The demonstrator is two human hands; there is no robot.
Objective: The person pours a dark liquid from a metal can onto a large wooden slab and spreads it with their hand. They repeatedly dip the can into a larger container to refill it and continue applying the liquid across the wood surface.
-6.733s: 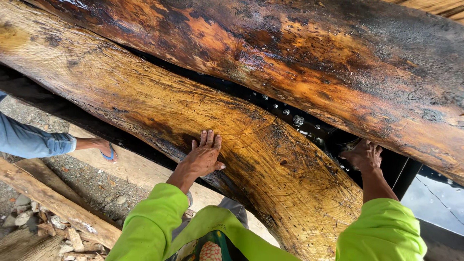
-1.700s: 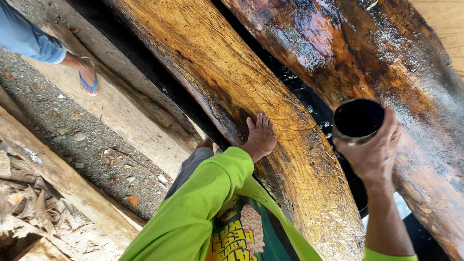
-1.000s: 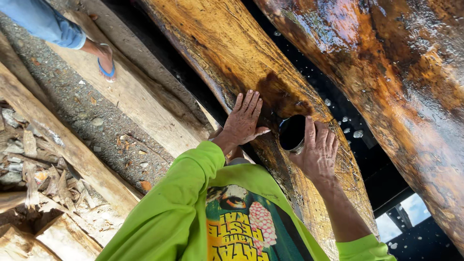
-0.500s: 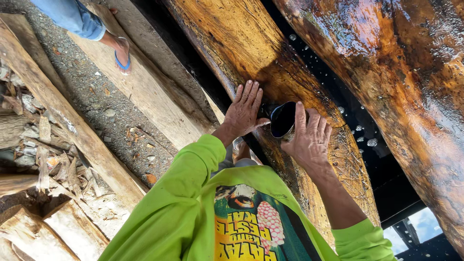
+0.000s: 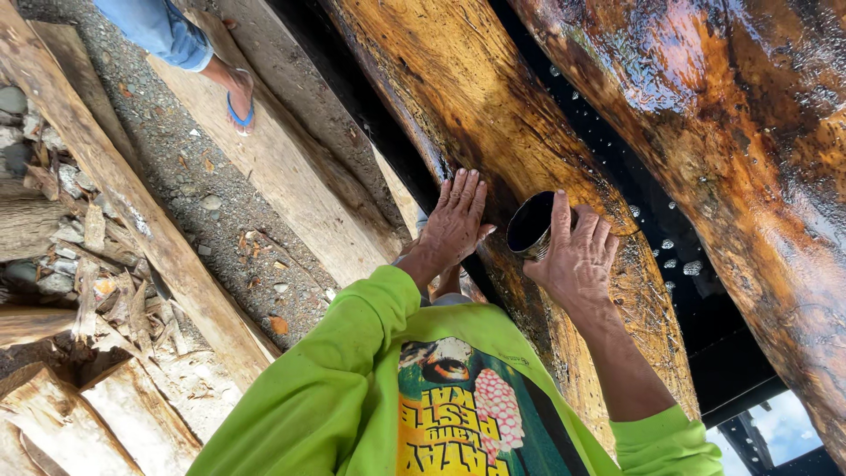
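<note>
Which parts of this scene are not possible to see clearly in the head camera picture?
- Contents of the dark cup: the inside is black shadow, and the right hand covers its body.
- Palm of the left hand: pressed flat against the near log.
- The other person: only a foot in a blue sandal and a trouser leg show; the top edge cuts off the rest.
- The gap between the logs: too dark.

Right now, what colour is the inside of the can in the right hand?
Black inside the can, held by the right hand; seen in the head view.

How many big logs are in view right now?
2: one log under both hands, left hand flat on it; a wetter log at right. More may lie out of frame.
</note>
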